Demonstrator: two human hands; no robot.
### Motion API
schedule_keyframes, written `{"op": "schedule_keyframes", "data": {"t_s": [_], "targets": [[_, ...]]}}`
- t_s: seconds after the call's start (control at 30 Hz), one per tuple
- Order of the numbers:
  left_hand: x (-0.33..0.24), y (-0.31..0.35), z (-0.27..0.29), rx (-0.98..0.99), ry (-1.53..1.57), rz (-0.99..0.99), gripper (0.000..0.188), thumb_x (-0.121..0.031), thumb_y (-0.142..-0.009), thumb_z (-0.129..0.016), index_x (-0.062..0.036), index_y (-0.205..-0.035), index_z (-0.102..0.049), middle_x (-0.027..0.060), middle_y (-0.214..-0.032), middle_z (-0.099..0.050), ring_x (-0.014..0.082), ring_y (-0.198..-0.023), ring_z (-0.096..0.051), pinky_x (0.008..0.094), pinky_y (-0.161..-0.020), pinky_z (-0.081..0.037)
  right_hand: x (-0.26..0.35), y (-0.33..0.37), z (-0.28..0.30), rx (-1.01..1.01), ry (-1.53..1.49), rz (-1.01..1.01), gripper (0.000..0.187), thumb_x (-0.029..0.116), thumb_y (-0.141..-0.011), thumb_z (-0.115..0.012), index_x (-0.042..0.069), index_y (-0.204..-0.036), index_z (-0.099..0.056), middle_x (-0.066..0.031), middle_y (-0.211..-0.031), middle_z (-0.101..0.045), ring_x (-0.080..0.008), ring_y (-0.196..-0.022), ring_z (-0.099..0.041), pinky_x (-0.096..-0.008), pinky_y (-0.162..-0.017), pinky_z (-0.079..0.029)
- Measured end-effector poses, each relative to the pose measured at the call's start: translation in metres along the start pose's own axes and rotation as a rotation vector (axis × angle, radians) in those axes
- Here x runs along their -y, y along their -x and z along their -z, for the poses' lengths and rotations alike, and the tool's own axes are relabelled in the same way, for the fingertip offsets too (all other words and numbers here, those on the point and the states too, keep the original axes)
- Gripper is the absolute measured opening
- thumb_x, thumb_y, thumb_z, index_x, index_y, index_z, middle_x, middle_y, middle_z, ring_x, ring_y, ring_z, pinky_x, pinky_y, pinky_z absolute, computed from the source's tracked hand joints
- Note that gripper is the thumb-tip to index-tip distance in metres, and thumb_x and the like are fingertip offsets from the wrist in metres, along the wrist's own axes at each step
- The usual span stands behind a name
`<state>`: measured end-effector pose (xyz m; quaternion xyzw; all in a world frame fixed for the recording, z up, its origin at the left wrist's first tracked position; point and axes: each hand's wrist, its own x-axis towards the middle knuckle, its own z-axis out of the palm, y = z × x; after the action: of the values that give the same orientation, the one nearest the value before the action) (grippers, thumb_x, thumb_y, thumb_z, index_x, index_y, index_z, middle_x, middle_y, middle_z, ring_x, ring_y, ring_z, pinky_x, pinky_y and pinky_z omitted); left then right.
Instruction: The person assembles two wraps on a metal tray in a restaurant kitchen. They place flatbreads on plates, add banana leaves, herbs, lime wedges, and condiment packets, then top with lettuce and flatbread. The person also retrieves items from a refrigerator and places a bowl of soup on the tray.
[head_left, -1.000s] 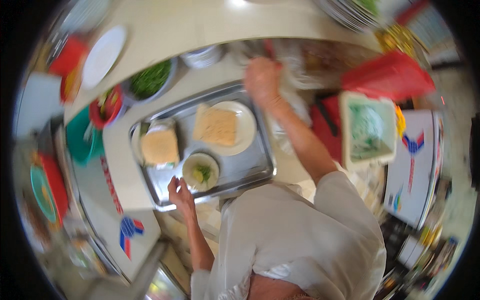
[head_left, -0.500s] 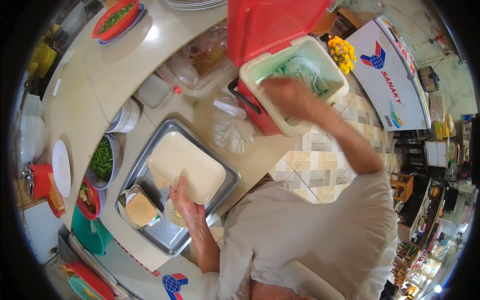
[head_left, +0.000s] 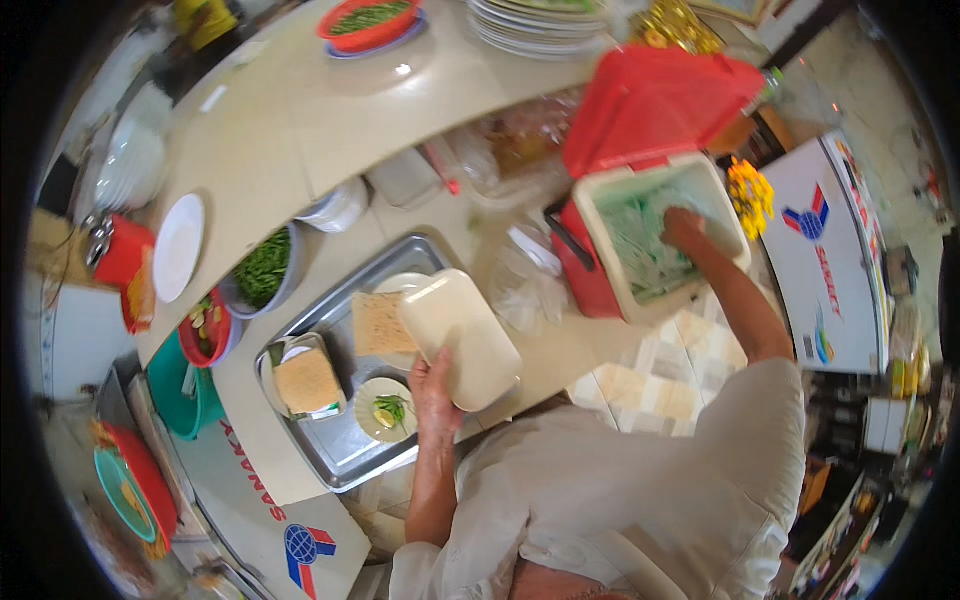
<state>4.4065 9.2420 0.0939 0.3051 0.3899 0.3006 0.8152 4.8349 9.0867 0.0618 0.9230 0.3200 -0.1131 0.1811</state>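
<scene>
The left hand (head_left: 435,392) grips a shallow cream dish (head_left: 465,345) by its near edge, the thumb laid over the rim. The dish is tilted, and its left edge overlaps the view of a white plate (head_left: 398,282) and the bread slice (head_left: 378,325) on it. Its lower right corner reaches past the rim of the metal tray (head_left: 340,450), toward the edge of the counter (head_left: 575,350).

The right hand (head_left: 685,230) is down inside the cooler (head_left: 583,265), below the pale rim and nearer its right wall, among green-and-white packets (head_left: 640,250). Its fingers are blurred and partly hidden, so I cannot tell whether they are spread or pinching something. The red lid (head_left: 650,115) stands raised along the far side of the cooler, leaving the near side free for the forearm.

Between the metal tray and the cooler runs a strip of counter, part of it taken up by a clear plastic bag (head_left: 525,285) just beside the cooler. In the metal tray, a small plate (head_left: 372,430) with greens and lime sits close to the near rim, and a second piece of bread (head_left: 308,382) lies near the left end.
</scene>
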Motion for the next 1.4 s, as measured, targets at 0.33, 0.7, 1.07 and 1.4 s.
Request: {"op": "schedule_keyframes", "data": {"t_s": [0.33, 0.7, 1.07, 1.4], "targets": [[-0.020, 0.005, 0.013, 0.021, 0.045, -0.016, 0.029, -0.013, -0.086, -0.047, 0.0007, -0.112, -0.046, 0.0104, -0.102, -0.056, 0.0170, -0.088, -0.056, 0.0298, -0.077, -0.047, 0.008, 0.067, 0.081, -0.539, -0.112, -0.165, 0.020, 0.020, -0.083, -0.039, 0.005, -0.088, -0.051, -0.0172, -0.074, -0.059, -0.0348, -0.065, -0.059, -0.0423, -0.055, -0.048], [-0.003, -0.002, 0.024, 0.058, 0.166, 0.025, 0.023, -0.010, -0.084, -0.051, -0.0019, -0.105, -0.050, 0.0064, -0.094, -0.059, 0.0118, -0.080, -0.057, 0.0268, -0.070, -0.048, 0.263, 0.214, 0.067, -0.079, -1.281, 0.464, 0.014, 0.013, -0.076, -0.061, 0.002, -0.077, -0.053, -0.0097, -0.061, -0.055, -0.0119, -0.056, -0.051, -0.0289, -0.051, -0.042], [0.015, -0.016, 0.064, 0.077, -0.087, -0.061, 0.029, -0.012, -0.082, -0.052, 0.0021, -0.107, -0.049, 0.0117, -0.099, -0.058, 0.0165, -0.087, -0.057, 0.0304, -0.075, -0.046, 0.274, 0.205, 0.002, 0.423, -1.703, 0.442, 0.021, 0.010, -0.080, -0.052, -0.004, -0.095, -0.053, -0.0054, -0.082, -0.057, -0.0093, -0.072, -0.051, -0.0243, -0.064, -0.041], [-0.028, -0.106, 0.135, -0.492, -1.454, -0.248, 0.052, -0.020, -0.074, -0.058, 0.0060, -0.115, -0.039, 0.0252, -0.105, -0.049, 0.0388, -0.096, -0.049, 0.0417, -0.081, -0.042, 0.298, 0.155, -0.057, 0.147, -1.785, 0.192, 0.019, 0.008, -0.080, -0.046, -0.003, -0.094, -0.053, -0.0071, -0.083, -0.057, -0.0115, -0.072, -0.050, -0.0249, -0.066, -0.040]]}}
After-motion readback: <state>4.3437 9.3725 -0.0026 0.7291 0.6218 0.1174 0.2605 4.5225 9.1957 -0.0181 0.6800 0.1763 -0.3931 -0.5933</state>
